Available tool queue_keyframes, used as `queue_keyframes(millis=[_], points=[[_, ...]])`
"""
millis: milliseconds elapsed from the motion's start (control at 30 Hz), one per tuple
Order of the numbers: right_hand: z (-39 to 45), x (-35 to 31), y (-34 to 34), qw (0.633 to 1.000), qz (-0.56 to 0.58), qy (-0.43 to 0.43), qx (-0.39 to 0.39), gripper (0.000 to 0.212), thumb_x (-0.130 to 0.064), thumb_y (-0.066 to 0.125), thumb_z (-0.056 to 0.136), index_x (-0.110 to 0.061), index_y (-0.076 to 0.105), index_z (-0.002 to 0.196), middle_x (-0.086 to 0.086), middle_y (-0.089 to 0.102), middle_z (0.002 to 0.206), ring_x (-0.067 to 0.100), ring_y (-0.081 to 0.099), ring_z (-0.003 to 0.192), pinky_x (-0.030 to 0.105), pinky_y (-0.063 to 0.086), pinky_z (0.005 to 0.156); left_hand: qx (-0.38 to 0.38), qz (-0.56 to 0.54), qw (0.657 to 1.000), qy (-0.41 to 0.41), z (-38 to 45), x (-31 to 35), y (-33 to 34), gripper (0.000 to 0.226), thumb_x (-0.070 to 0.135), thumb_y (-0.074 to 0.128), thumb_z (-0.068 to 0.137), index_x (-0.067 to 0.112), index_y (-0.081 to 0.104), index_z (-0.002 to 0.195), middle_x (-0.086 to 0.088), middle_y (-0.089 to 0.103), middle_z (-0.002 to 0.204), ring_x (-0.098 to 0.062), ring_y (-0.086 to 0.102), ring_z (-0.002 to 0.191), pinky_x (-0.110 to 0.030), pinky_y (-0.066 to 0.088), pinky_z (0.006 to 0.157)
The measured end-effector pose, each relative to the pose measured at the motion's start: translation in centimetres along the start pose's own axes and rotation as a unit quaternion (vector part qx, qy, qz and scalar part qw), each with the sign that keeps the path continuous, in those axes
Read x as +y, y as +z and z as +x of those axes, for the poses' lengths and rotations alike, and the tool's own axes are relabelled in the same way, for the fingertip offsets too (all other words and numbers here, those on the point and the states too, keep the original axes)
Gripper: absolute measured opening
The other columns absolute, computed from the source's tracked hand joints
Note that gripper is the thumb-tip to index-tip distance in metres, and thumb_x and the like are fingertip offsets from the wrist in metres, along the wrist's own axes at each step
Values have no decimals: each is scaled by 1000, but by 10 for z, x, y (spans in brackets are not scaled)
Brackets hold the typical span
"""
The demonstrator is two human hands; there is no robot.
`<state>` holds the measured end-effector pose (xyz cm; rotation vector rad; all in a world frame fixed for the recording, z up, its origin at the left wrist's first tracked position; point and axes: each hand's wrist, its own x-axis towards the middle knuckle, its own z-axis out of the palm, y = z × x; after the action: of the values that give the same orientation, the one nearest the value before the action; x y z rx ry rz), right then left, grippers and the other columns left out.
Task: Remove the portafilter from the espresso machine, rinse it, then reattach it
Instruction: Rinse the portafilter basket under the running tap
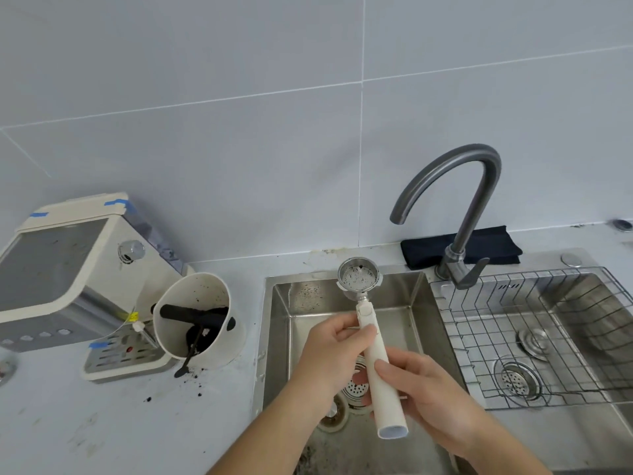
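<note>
The portafilter [375, 358] has a cream handle and a steel basket [358, 278] flecked with coffee grounds. It is held over the left sink basin [298, 303], basket pointing away from me. My left hand [334, 354] pinches the handle near the neck. My right hand [419, 392] grips the handle lower down. The cream espresso machine [68, 265] stands on the counter at the left, apart from the portafilter. The grey faucet [459, 207] arcs above and right of the basket; no water is running.
A cream knock box [202, 320] with a black bar and grounds stands beside the machine, with grounds spilled on the counter [137, 423]. A wire rack [534, 337] sits in the right basin. A dark cloth [493, 245] lies behind the faucet.
</note>
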<state>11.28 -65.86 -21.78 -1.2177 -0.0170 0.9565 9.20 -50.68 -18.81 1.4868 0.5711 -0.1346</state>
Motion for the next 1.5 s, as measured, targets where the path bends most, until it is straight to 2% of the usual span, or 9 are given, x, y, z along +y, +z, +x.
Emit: queue_keyframes(millis=[100, 200, 267, 433, 533, 633, 833, 967, 1500], points=[[2, -9, -21, 999, -28, -19, 29, 29, -27, 73, 87, -11, 77, 110, 20, 75, 104, 26, 71, 84, 34, 57, 72, -1, 10, 1000, -7, 14, -2, 5, 18, 16, 67, 86, 17, 72, 104, 3, 77, 89, 2, 69, 77, -6, 46, 61], [8, -23, -51, 991, -46, -30, 126, 41, -31, 67, 80, -9, 73, 114, 14, 77, 101, 25, 72, 83, 35, 60, 73, -7, 12, 1000, -20, 30, -2, 8, 18, 16, 67, 86, 19, 72, 103, 4, 77, 91, -4, 70, 86, -15, 48, 77], [15, -35, -73, 980, -63, -44, 183, 30, -26, 64, 88, -9, 73, 111, 14, 77, 100, 25, 71, 84, 35, 61, 76, -9, 8, 999, -30, 41, -4, 10, 18, 15, 68, 86, 18, 72, 103, 3, 77, 91, -6, 70, 86, -20, 50, 83], [35, -72, -125, 932, -137, -98, 320, 18, -22, 64, 95, -19, 74, 110, 5, 77, 97, 23, 72, 94, 35, 58, 85, -26, -31, 997, -71, 62, -7, 16, 17, 10, 64, 89, 11, 70, 105, -7, 73, 89, -14, 66, 73, -26, 56, 65], [46, -88, -148, 891, -207, -120, 386, 17, -35, 65, 92, -35, 72, 107, -6, 74, 98, 18, 70, 93, 35, 55, 82, -37, -44, 995, -79, 71, -5, 20, 15, 8, 63, 90, 9, 70, 103, -12, 72, 89, -24, 67, 81, -39, 59, 72], [59, -95, -167, 840, -301, -125, 433, 35, -34, 62, 93, -29, 65, 127, -5, 71, 111, 19, 66, 97, 43, 56, 85, -43, -44, 995, -81, 79, -5, 25, 16, 7, 62, 90, 9, 69, 104, -13, 72, 90, -24, 68, 82, -43, 58, 75], [81, -97, -181, 795, -402, -115, 440, 21, -20, 63, 94, -14, 71, 112, 0, 71, 95, 15, 61, 86, 25, 43, 76, -48, -51, 994, -80, 91, -5, 30, 19, 5, 61, 90, 10, 69, 106, -9, 73, 87, -22, 68, 82, -36, 59, 68], [85, -93, -185, 780, -415, -100, 456, 10, -21, 63, 93, -16, 71, 95, -2, 71, 83, 17, 64, 72, 26, 45, 58, -50, -53, 994, -80, 93, -4, 31, 18, 5, 62, 90, 11, 69, 105, -9, 73, 87, -20, 69, 79, -33, 57, 64], [79, -82, -183, 771, -422, -117, 462, 11, -19, 62, 94, -13, 71, 91, -13, 61, 69, 12, 59, 59, 23, 45, 49, -58, -57, 994, -68, 90, -1, 28, 20, 7, 64, 89, 13, 69, 108, -7, 74, 89, -20, 70, 82, -36, 59, 70]])
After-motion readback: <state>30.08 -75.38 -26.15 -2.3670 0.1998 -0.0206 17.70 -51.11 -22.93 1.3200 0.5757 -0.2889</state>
